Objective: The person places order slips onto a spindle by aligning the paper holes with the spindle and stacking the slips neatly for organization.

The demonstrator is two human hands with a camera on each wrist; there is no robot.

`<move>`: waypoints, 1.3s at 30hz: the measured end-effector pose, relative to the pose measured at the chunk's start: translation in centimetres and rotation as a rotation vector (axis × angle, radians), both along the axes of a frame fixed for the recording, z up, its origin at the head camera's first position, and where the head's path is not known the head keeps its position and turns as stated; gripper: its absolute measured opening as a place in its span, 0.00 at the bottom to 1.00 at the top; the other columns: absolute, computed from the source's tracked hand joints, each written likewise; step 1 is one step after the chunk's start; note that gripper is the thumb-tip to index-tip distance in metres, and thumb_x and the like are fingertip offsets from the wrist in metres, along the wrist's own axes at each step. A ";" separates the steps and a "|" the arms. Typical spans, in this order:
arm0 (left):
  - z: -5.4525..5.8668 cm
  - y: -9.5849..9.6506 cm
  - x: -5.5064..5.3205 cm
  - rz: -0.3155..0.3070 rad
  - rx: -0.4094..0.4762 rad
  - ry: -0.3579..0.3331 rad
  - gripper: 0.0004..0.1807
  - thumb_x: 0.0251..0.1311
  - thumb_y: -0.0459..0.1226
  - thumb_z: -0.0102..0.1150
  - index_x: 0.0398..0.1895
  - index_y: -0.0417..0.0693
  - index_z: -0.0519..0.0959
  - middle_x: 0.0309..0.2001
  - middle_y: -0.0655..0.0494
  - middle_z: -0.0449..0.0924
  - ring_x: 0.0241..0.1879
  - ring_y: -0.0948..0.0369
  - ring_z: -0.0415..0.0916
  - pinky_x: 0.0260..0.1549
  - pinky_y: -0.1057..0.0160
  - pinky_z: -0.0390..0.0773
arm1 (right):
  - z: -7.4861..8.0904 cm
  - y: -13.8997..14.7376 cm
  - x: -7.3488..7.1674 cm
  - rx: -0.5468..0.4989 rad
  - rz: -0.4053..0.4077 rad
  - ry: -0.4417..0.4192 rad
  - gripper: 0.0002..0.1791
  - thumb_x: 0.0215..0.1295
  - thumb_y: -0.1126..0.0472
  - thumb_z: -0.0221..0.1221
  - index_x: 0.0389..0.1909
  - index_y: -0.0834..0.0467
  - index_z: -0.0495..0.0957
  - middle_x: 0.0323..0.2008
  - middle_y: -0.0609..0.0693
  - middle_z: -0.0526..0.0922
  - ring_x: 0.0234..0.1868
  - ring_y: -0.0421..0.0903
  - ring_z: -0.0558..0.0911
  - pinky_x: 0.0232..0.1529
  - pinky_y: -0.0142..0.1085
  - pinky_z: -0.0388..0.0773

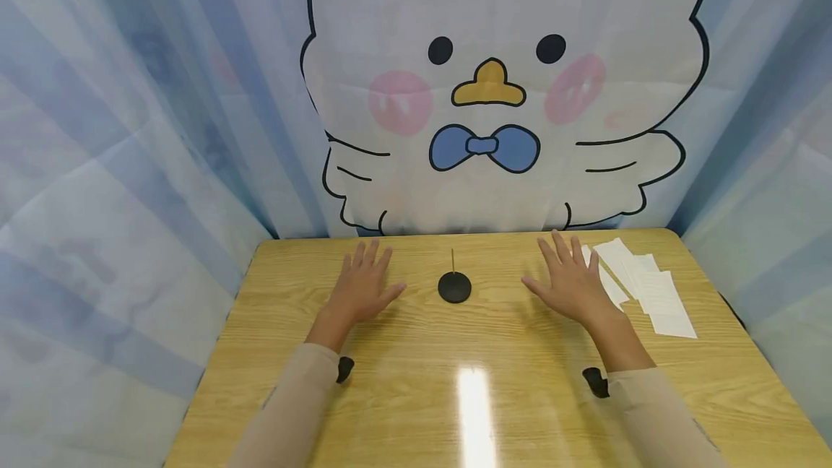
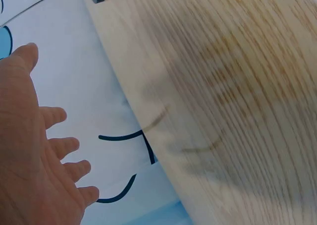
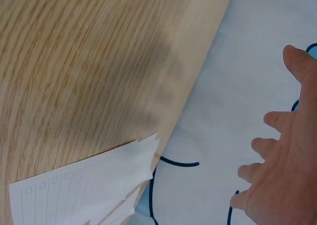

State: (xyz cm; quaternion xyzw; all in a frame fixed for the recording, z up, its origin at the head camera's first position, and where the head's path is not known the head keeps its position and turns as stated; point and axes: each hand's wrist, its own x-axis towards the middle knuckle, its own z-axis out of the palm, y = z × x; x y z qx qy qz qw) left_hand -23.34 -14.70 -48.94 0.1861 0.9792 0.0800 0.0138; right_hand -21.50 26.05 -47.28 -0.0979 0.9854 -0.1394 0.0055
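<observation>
- Your L hand [image 1: 361, 287] is at centre-left of the head frame, fingers spread & almost straight; it has hold of nothing.
- Your R hand [image 1: 572, 284], right of centre, is in the same pos.: fingers apart, thumb pointing inward, nothing gripped.
- Btwn the two hands, near the frame's middle, is the black round base [image 1: 454, 287] w/ a thin stick [image 1: 453, 261], which seems to stand up from it. Neither hand touches it.
- The white paper slips [image 1: 663, 298] lie overlapped on the table [image 1: 403, 381], right of centre, just beside your R hand. In the R wrist view they are at lower left, w/ lines & small boxes printed; the hand is apart from them there.
- Step in hand, in my judgement: a ready pos., both hands raised over the table, no handling begun yet.
- Next move, if you take a slip: it calls for R hand to go lower & pinch one edge only. Slips overlap, so two could come together, pls be careful.
- If you go to the stick: it looks thin & prob. bends or tips easily, so better L hand steadies the base first.
</observation>
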 end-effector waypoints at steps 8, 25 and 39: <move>-0.8 0.6 -0.2 -0.027 0.012 0.004 0.45 0.75 0.65 0.42 0.84 0.49 0.52 0.83 0.39 0.44 0.82 0.37 0.42 0.76 0.32 0.47 | 0.3 1.6 0.4 -0.005 -0.013 -0.011 0.50 0.74 0.33 0.52 0.83 0.60 0.48 0.82 0.67 0.40 0.80 0.75 0.38 0.69 0.80 0.31; -1.8 2.2 -0.1 -0.089 0.019 0.025 0.43 0.75 0.63 0.45 0.82 0.47 0.57 0.82 0.39 0.50 0.80 0.37 0.49 0.75 0.34 0.54 | -0.9 6.5 0.8 0.007 -0.007 0.143 0.46 0.74 0.41 0.57 0.80 0.65 0.54 0.78 0.72 0.51 0.77 0.73 0.52 0.69 0.78 0.46; -3.0 4.4 -0.5 -0.114 0.090 -0.025 0.42 0.75 0.61 0.48 0.82 0.47 0.56 0.82 0.41 0.51 0.80 0.41 0.52 0.77 0.40 0.56 | -1.6 9.6 1.3 -0.013 -0.019 0.123 0.45 0.77 0.40 0.53 0.79 0.68 0.54 0.77 0.73 0.54 0.75 0.74 0.57 0.68 0.79 0.46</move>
